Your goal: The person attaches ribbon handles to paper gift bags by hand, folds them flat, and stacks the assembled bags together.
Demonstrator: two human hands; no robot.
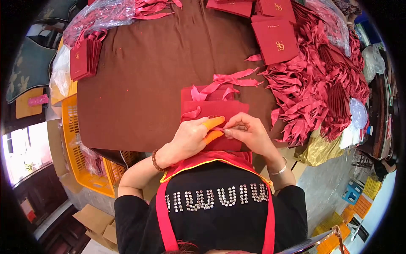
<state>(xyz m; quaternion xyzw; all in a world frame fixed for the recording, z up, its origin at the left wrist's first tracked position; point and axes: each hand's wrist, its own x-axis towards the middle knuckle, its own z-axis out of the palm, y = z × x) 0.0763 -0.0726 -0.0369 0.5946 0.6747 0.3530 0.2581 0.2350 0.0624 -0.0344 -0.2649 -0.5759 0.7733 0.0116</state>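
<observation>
Left of the brown cloth-covered table (pixel 139 84) glows a bright white window (pixel 26 149); beyond the near-right corner lies grey floor (pixel 323 175).

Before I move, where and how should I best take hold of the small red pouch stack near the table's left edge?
Probably pinch the stack across its near end, coming from the near side: ribbons and clear plastic crowd its far end.

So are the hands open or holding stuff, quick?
Left hand: closed, seemingly pinching ribbon.
Right hand: thumb and finger closed, seemingly pinching ribbon too.
</observation>
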